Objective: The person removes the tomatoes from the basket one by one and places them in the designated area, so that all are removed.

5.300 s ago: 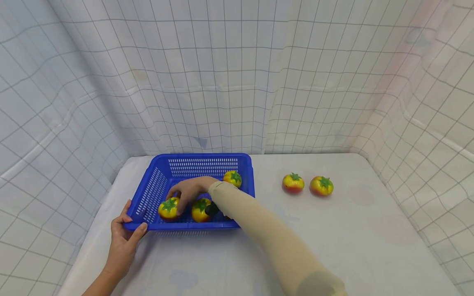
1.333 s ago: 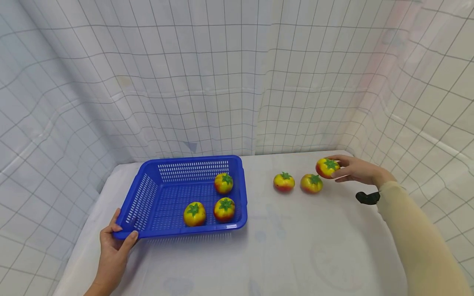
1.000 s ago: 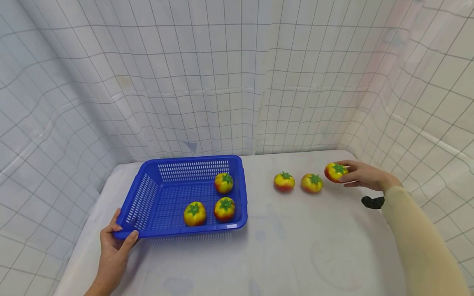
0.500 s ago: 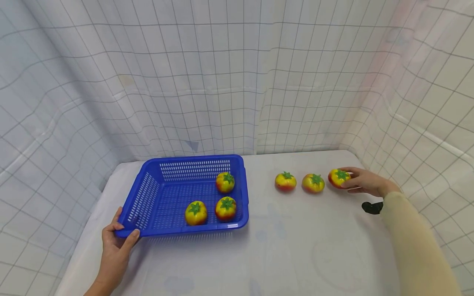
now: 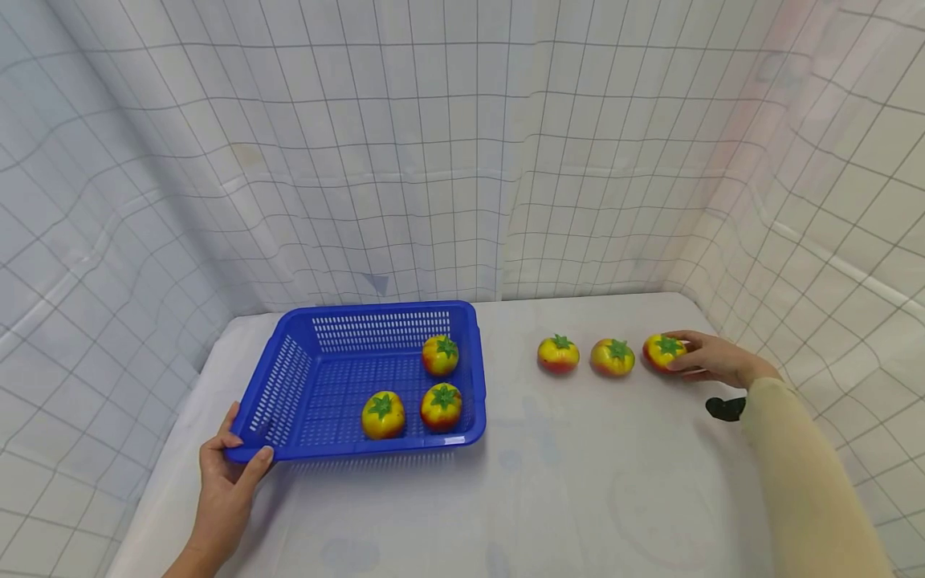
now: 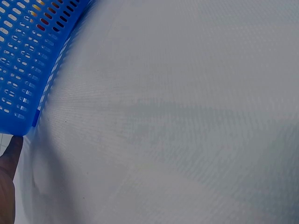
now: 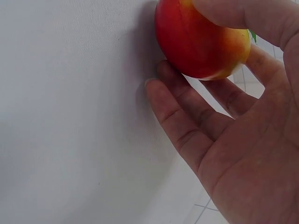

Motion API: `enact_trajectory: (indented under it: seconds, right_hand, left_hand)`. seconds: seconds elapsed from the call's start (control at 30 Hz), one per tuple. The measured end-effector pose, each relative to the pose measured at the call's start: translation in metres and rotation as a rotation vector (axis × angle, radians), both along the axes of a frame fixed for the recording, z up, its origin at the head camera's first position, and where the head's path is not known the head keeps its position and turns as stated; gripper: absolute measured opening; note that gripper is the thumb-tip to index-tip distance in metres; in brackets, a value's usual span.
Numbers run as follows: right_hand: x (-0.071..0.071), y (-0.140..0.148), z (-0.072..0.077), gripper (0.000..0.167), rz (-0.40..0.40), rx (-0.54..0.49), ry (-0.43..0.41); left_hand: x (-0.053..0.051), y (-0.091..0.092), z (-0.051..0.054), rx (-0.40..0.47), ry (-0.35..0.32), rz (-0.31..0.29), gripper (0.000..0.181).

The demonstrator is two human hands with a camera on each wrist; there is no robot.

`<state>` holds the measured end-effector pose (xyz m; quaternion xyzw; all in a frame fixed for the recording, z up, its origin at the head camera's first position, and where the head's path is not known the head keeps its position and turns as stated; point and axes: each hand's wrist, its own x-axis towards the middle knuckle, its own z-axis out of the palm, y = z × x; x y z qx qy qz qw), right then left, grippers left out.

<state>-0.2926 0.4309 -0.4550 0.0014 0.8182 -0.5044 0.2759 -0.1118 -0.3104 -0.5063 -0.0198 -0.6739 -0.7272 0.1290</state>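
My left hand (image 5: 226,490) grips the near left corner of a blue plastic basket (image 5: 328,397), thumb on the front rim. In the left wrist view, a fingertip touches the corner of the basket (image 6: 18,88). Three yellow-red tomatoes with green leafy tops lie inside at the right, one being the front tomato (image 5: 383,416). At the table's far right, my right hand (image 5: 719,361) holds a tomato (image 5: 662,353) between thumb and fingers, low at the tabletop. The right wrist view shows the thumb across this tomato (image 7: 201,46), with the lower fingers extended beneath it.
Two more tomatoes stand in a row left of the held one: the left tomato (image 5: 558,354) and the middle tomato (image 5: 613,357). White cloth covers the table (image 5: 549,482). A grid-patterned curtain (image 5: 462,160) encloses the back and sides.
Earlier, my right hand reached into the basket over a tomato at the left. It has since carried a tomato to the far right and lowered it beside the other two. My left hand keeps its grip.
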Motion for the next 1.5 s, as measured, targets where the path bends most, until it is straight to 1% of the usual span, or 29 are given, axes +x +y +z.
enact_trajectory:
  seconds: [0.23, 0.43, 0.57, 0.9, 1.1, 1.5]
  right_hand:
    - [0.0017, 0.0004, -0.0009, 0.085, -0.008, 0.005, 0.007]
    - [0.0015, 0.0010, -0.0007, 0.084, 0.004, 0.018, 0.008]
    - [0.0012, 0.0014, -0.0007, 0.084, -0.004, 0.013, 0.003]
    - [0.0006, 0.0013, -0.0045, 0.084, -0.005, -0.002, 0.005]
    - [0.0020, -0.0005, -0.0029, 0.084, -0.013, -0.019, -0.001]
    - [0.0029, -0.0034, -0.0016, 0.085, -0.020, -0.018, -0.010]
  left_hand:
    - [0.0003, 0.0013, 0.0007, -0.012, -0.011, 0.012, 0.038]
    - [0.0001, 0.0013, 0.0006, -0.011, -0.013, 0.011, 0.038]
    - [-0.0001, 0.0010, 0.0008, -0.013, -0.017, 0.013, 0.038]
    - [-0.0004, 0.0018, 0.0008, 0.007, 0.007, 0.004, 0.039]
    - [-0.0006, 0.0017, 0.0006, 0.007, 0.012, 0.005, 0.038]
    - [-0.0004, 0.0015, -0.0002, 0.017, 0.020, 0.006, 0.037]
